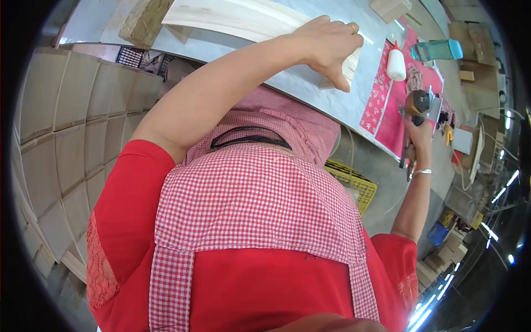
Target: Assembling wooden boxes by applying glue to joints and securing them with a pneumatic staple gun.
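A pale wooden piece (238, 17), long and with raised sides, lies across the light marbled tabletop (310, 91). My left hand (329, 50) grips its right end, thumb on the near side and fingers curled over the top. To the right, my right hand (419, 135) is closed around the handle of a nail gun (418, 103), whose rounded brown and black head points up toward me. The tool is over the right edge of the pink cloth, apart from the wood. My fingers on its handle are partly hidden.
A white glue bottle (396, 65) with a red tip and a teal bottle (437, 50) sit by the pink patterned cloth (381, 102). A wooden block (145, 23) lies at far left. Stacked wooden panels (72, 122) fill the left; a yellow crate (354, 180) stands below the table.
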